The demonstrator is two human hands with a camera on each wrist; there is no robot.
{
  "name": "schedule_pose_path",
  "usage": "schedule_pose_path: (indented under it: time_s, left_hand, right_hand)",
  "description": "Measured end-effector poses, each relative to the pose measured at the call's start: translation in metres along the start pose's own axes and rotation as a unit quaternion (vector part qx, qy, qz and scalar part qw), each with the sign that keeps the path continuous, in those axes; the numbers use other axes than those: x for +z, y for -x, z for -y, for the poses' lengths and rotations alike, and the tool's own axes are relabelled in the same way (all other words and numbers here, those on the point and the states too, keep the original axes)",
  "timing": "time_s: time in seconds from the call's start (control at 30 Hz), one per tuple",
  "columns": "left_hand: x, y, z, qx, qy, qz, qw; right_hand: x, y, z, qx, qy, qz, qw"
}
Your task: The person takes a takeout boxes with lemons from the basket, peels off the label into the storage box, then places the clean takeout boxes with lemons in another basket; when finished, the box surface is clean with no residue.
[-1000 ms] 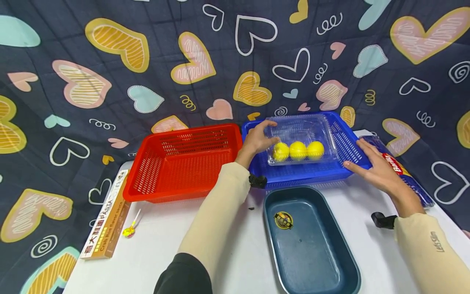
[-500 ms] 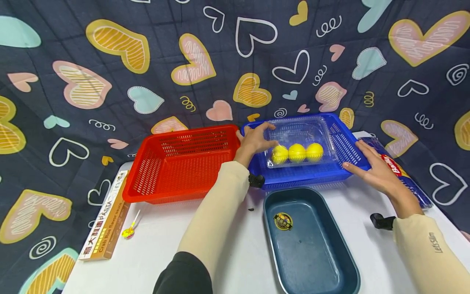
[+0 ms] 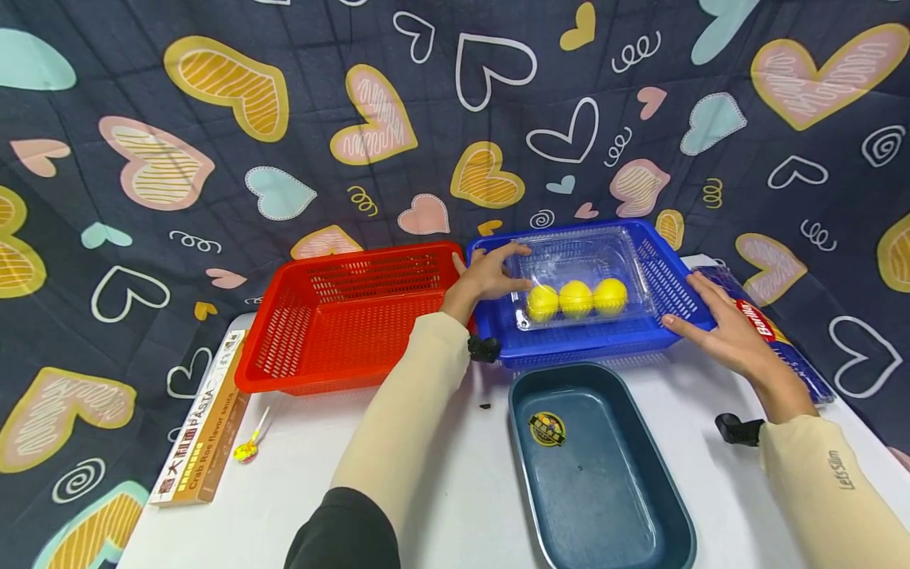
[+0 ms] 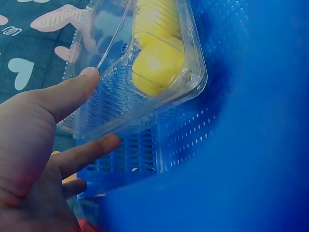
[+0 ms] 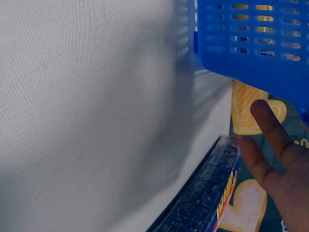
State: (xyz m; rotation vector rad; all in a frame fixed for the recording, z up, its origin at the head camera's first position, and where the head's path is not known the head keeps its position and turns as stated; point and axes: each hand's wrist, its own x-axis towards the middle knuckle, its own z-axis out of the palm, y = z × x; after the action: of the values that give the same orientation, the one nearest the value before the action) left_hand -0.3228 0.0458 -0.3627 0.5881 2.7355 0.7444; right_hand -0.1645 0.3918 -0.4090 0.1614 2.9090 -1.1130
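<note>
A clear plastic clamshell box [image 3: 562, 257] lies in the blue basket [image 3: 579, 349], with three yellow balls [image 3: 576, 300] along its near side. My left hand [image 3: 486, 278] is at the box's left end, fingers spread. In the left wrist view, thumb and fingers stand apart, the thumb tip overlapping the box's edge. At the basket's right end is my right hand [image 3: 728, 328], its fingers extended along the rim. The right wrist view shows two straight fingers [image 5: 273, 130] just below the blue basket wall; its thumb is hidden there.
Left of the blue basket stands a red basket [image 3: 355, 378]. In front is a dark blue-grey tray [image 3: 579, 482]. A pasta box [image 3: 202, 431] and a lollipop [image 3: 246, 450] lie at left, a blue Barilla pack [image 3: 778, 336] at right. A heart-patterned cloth [image 3: 398, 182] hangs behind.
My left hand has let go of the clamshell box and drawn slightly left. The box has settled a little lower in the blue basket. My right hand stays nearly still.
</note>
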Motion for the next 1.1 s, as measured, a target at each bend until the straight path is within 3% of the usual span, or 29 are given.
schedule_pose_path:
  time_s: [0.6, 1.1]
  left_hand:
    - [-0.008, 0.003, -0.004, -0.003, -0.009, 0.031, 0.9995]
    - [-0.015, 0.01, -0.01, 0.02, 0.003, 0.03, 0.9994]
  right_hand:
    - [0.0, 0.001, 0.0, 0.01, -0.004, 0.003, 1.0]
    - [0.0, 0.002, 0.0, -0.01, -0.006, -0.007, 1.0]
